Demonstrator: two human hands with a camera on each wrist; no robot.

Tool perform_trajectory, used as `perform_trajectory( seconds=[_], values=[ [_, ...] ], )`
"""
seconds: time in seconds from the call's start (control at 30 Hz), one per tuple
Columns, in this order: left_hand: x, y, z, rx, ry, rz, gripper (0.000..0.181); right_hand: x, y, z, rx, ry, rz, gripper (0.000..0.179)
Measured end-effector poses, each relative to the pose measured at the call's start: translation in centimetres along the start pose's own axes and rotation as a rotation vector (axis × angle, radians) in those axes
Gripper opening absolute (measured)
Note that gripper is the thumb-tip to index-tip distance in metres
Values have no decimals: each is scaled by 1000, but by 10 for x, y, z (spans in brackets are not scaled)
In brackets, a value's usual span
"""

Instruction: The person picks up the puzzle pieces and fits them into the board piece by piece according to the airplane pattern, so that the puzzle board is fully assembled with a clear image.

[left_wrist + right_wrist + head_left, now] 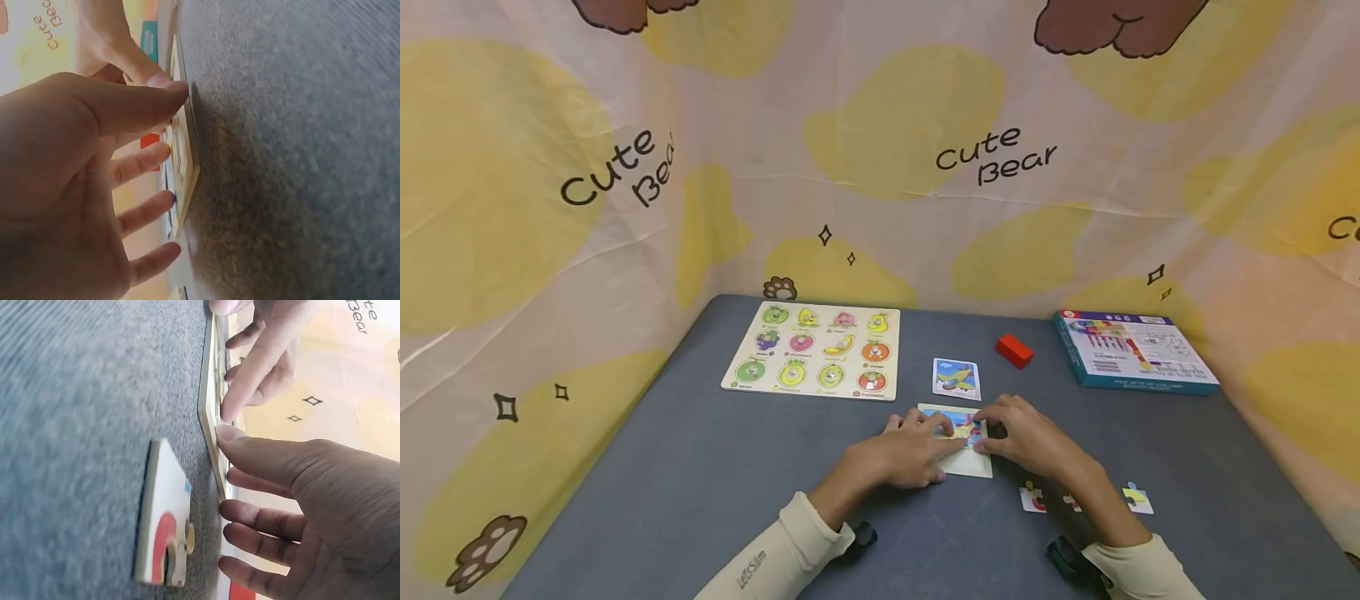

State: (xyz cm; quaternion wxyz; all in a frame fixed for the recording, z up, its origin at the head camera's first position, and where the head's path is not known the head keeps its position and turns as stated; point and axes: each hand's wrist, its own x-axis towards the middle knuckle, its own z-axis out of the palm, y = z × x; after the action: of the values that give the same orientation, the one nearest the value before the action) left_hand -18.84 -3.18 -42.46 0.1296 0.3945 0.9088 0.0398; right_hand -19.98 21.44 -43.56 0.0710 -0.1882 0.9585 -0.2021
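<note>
A small pale puzzle board with a colourful picture in its upper part lies on the grey table. My left hand rests over its left side, fingers fairly straight, index fingertip touching the picture pieces. In the left wrist view, the left thumb touches the near edge. From the right, my right hand pinches a puzzle piece between thumb and index finger at the board's right side. Fingers partly hide that piece. Loose puzzle pieces lie near the right forearm: one with red, one half hidden, one yellow.
Behind the board lies a card with a yellow plane. A red block sits farther back, left of a teal-edged box. The fruit picture board lies at the back left. Printed cloth walls stand behind the table.
</note>
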Motion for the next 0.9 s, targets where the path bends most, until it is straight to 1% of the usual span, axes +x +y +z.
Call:
perform_trajectory(
  seconds=[0.1, 0.17, 0.33, 0.4, 0.5, 0.63, 0.73, 0.9],
  values=[
    [1, 4, -1, 33, 0, -19, 59, -1, 2, -1, 0, 21, -18, 40],
    [1, 5, -1, 38, 7, -18, 59, -1, 4, -1, -1, 39, -18, 38],
    [3, 3, 0, 11, 19, 21, 56, 1, 8, 1, 1, 57, 8, 37],
    [3, 3, 1, -3, 22, 35, 56, 1, 8, 1, -4, 55, 5, 36],
    [4, 1, 2, -10, 19, 37, 56, -1, 10, 1, -14, 53, -14, 35],
    [4, 0, 3, -17, 8, 33, 57, -10, 12, -1, -28, 45, -67, 35],
    [4, -1, 4, -25, 6, 33, 58, -22, 14, -4, -39, 18, -90, 38],
    [3, -1, 5, -37, 10, 32, 59, -45, 17, -10, -24, -73, -55, 43]
  ],
)
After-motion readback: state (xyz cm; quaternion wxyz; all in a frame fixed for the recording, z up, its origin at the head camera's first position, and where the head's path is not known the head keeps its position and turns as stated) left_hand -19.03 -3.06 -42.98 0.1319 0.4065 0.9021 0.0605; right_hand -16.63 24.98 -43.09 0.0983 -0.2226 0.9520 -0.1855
